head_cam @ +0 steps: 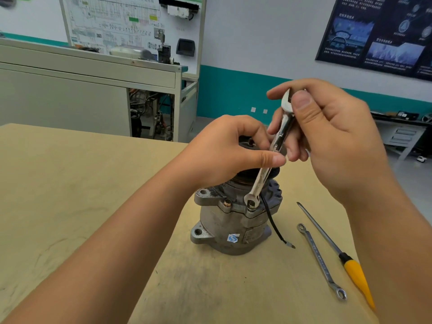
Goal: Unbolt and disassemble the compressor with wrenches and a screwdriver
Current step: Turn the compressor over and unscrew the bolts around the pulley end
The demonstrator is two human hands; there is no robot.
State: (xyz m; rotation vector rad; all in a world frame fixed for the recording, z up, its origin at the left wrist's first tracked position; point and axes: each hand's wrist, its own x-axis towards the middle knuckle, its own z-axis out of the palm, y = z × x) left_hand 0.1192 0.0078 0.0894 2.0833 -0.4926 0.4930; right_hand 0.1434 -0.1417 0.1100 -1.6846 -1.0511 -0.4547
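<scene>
Forearms enter from the near edge. Left hand [229, 148]: pinches the mid-shank of the open-end wrench [278, 139]. Right hand [327, 136]: pinches its upper end, thumb on top. Wrench axis is steep, running down and left from both hands to a bolt [250, 204] on the near flange of the compressor [229, 220], upright mid-tabletop [70, 183]. Ring spanner [320, 258] and screwdriver [350, 267]: near right, untouched.

Tan tabletop [70, 206], grey cabinet [70, 97], wiring diagram board [112, 24], dark wall poster [374, 31]

Grey compressor [230, 220] with blue-white sticker [233, 238]; yellow-handled screwdriver [339, 253]; tan table [70, 183]
</scene>
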